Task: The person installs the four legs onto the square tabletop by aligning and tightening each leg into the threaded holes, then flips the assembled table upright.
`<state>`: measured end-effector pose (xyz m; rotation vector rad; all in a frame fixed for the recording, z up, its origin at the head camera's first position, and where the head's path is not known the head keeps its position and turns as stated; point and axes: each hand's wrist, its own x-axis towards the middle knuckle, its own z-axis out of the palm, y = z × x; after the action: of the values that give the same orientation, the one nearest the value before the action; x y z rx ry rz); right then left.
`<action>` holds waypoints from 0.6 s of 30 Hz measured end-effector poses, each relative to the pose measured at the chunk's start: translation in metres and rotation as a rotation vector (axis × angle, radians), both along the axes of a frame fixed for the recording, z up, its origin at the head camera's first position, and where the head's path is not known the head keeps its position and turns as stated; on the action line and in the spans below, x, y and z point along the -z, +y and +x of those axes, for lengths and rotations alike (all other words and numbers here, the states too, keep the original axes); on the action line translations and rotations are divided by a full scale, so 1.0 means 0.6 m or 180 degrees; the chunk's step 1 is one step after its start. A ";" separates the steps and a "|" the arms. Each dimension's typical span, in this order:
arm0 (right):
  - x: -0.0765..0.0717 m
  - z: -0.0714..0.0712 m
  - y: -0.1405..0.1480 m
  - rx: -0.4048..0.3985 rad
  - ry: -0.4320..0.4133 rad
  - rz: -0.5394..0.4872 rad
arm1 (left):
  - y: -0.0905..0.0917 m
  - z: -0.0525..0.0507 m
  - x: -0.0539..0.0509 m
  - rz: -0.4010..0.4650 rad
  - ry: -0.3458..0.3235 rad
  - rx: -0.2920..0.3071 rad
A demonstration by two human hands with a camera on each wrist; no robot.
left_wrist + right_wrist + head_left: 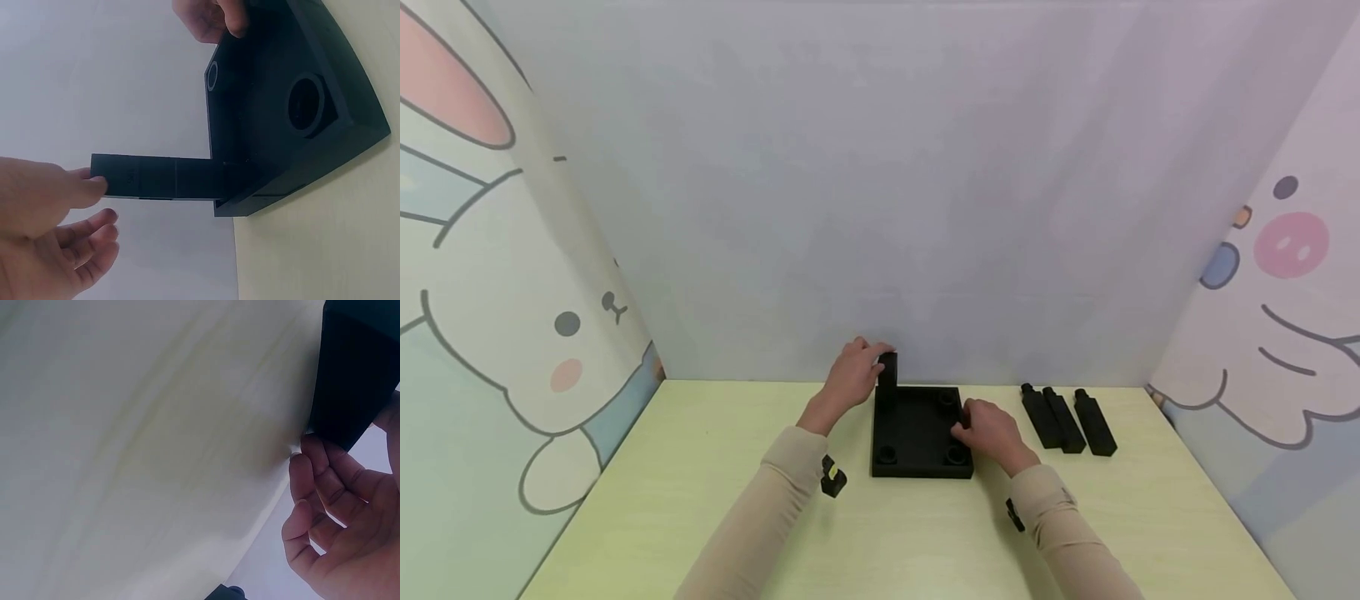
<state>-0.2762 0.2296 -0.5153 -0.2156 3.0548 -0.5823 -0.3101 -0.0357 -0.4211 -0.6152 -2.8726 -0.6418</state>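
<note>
A square black tray-like base with round sockets near its corners lies on the table. At its back left corner a black leg stands upright. My left hand pinches the top end of that leg between thumb and forefinger, the other fingers loosely bent in the left wrist view. My right hand grips the right side of the base, its thumb over the rim and its fingers against the outer wall. How deep the leg sits in its corner is hidden.
Several black legs lie on the table to the right, among them one at the far right. A pale curtain hangs behind the table's back edge. Printed cartoon panels stand at both sides.
</note>
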 end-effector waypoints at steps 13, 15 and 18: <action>-0.004 0.003 -0.008 -0.0029 -0.0038 -0.0004 | 0.002 0.001 0.009 0.0255 -0.0133 -0.0306; -0.005 0.004 -0.009 -0.0046 -0.0038 -0.0009 | 0.001 0.001 0.010 0.0244 -0.0126 -0.0263; -0.007 0.004 -0.010 -0.0040 -0.0034 -0.0027 | 0.001 0.002 0.008 0.0156 -0.0128 -0.0154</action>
<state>-0.2737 0.2235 -0.5112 -0.2312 3.0389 -0.5941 -0.3090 -0.0351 -0.4258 -0.5300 -2.8893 -0.7232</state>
